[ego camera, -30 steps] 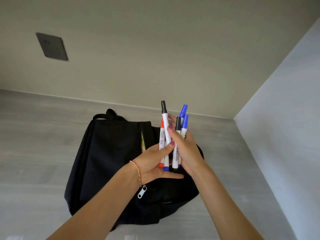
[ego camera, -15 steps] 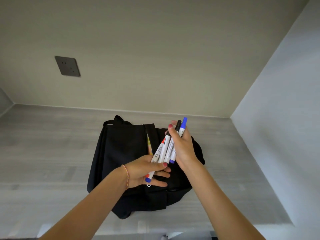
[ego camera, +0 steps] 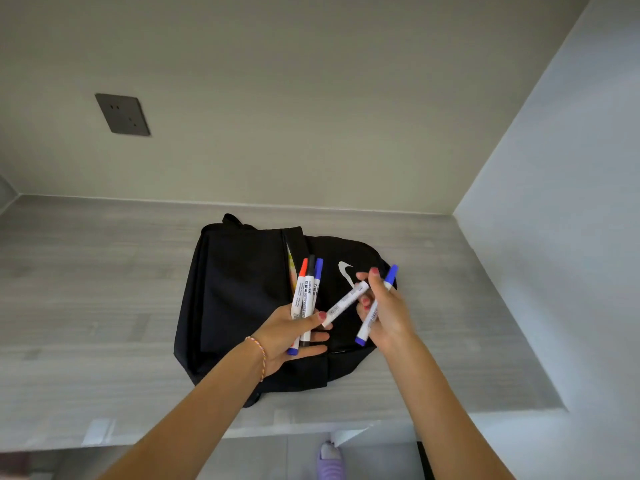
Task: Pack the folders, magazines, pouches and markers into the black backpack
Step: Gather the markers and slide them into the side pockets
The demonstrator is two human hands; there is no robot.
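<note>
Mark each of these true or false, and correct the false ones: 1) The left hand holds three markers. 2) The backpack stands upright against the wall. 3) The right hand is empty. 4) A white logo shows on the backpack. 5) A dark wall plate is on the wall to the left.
1) True: the left hand holds three markers, with red, black and blue caps.
2) False: the black backpack lies flat on the grey surface, away from the wall.
3) False: the right hand holds two markers.
4) True: a white logo shows on the backpack.
5) True: a dark wall plate sits on the wall at left.
</note>
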